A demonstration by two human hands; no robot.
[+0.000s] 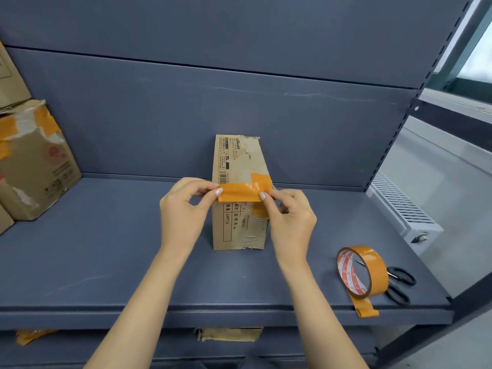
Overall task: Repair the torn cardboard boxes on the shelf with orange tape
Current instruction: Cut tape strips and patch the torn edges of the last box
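A narrow torn cardboard box [235, 230] stands in the middle of the blue-grey shelf [106, 249]. It carries printed text and an orange tape patch [262, 182] on its right edge. My left hand [186, 206] and my right hand [288, 211] each pinch one end of a cut strip of orange tape [241, 193]. The strip is stretched flat across the box's top face. A roll of orange tape [363, 272] stands on edge at the shelf's front right, its loose end hanging over the shelf edge.
Black-handled scissors [399, 282] lie behind the roll near the shelf's right end. Stacked cardboard boxes with orange tape patches [34, 161] fill the left end. Another torn box [230, 334] sits on the shelf below. A white radiator [399, 206] stands right of the shelving.
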